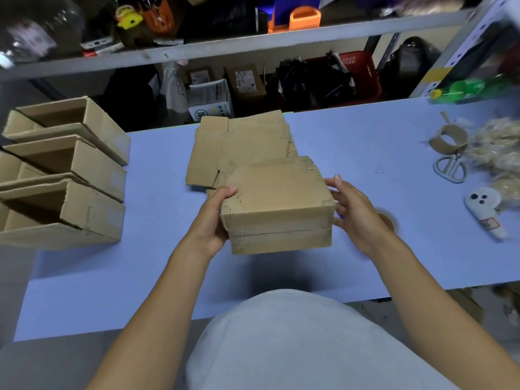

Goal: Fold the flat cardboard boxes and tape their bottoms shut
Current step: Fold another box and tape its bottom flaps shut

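I hold a folded cardboard box (277,204) above the blue table (365,153), with its closed flaps facing me. My left hand (216,218) grips its left side, thumb on the top face. My right hand (354,212) is at the box's right side, fingers spread and fingertips touching the cardboard, slightly blurred. A brown tape roll (389,220) shows just behind that hand; whether the hand holds it is unclear. A stack of flat cardboard boxes (239,147) lies behind the held box.
Three folded boxes (92,175) lie on their sides at the table's left edge. At the right are an empty tape core (449,139), white scissors (450,168), a white handled tool (484,209), straw-like filler (501,147) and a green bottle (467,90). Cluttered shelves (225,46) stand behind.
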